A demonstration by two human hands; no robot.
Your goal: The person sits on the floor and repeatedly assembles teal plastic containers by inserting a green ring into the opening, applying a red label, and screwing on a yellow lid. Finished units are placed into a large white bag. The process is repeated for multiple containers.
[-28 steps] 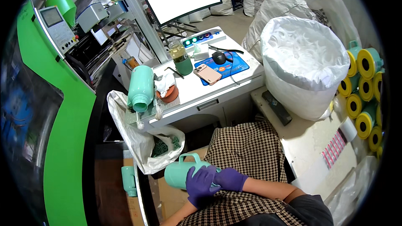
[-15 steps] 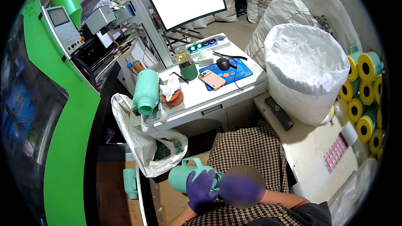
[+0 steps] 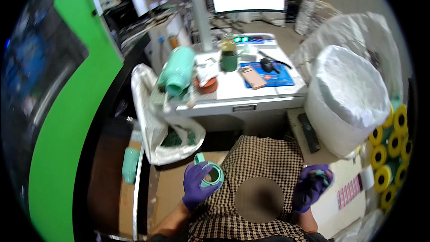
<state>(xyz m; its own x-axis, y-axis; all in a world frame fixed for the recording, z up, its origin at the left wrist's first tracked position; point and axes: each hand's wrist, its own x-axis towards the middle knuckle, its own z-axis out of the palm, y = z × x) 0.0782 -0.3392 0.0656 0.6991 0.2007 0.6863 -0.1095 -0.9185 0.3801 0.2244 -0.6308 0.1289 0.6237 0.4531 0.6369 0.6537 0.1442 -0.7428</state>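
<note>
My left hand (image 3: 199,185), in a purple glove, grips a mint-green plastic jug (image 3: 220,177) with a loop handle. The jug's round open end faces up, just left of my checked apron (image 3: 260,157). Out to the right, beside the white side surface, my gloved right hand (image 3: 312,187) is curled closed and somewhat blurred. Greenish bits show between its fingers, but I cannot make out what they are. A similar green jug (image 3: 131,165) lies at the lower left. On the desk's left end a larger mint-green vessel (image 3: 178,69) rests on its side, mouth toward me.
A white sack (image 3: 148,130) with green scraps hangs at the desk's left. The white desk (image 3: 286,90) holds a phone (image 3: 253,78), a jar (image 3: 229,56) and an orange-brown pot (image 3: 207,86). Right stand a large white bag (image 3: 340,107) and stacked yellow-rimmed green cylinders (image 3: 378,156). The green machine (image 3: 67,130) flanks the left.
My hands have moved apart: the right, formerly at the jug's end, is now far to the right. The jug has turned, opening upward. The view has shifted.
</note>
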